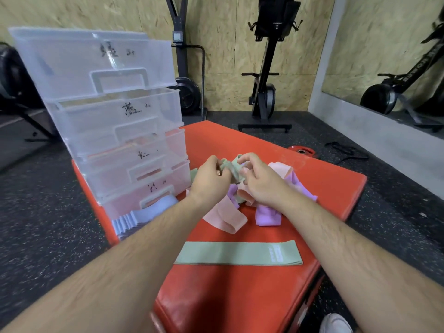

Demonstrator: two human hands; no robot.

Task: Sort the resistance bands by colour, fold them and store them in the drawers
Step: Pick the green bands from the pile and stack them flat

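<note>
My left hand and my right hand both grip one crumpled green band, lifted above a loose pile. In the pile lie pink bands and purple bands. A second green band lies flat and straight on the near part of the red mat. Light blue bands are stacked in front of the lowest drawer. The clear drawer unit stands at the mat's left, its labelled drawers pulled out in steps.
Black speckled floor surrounds the mat. A red weight plate and a black strap lie on the floor at the mat's far right. Gym machines stand against the chipboard wall behind. A white shoe shows at the bottom edge.
</note>
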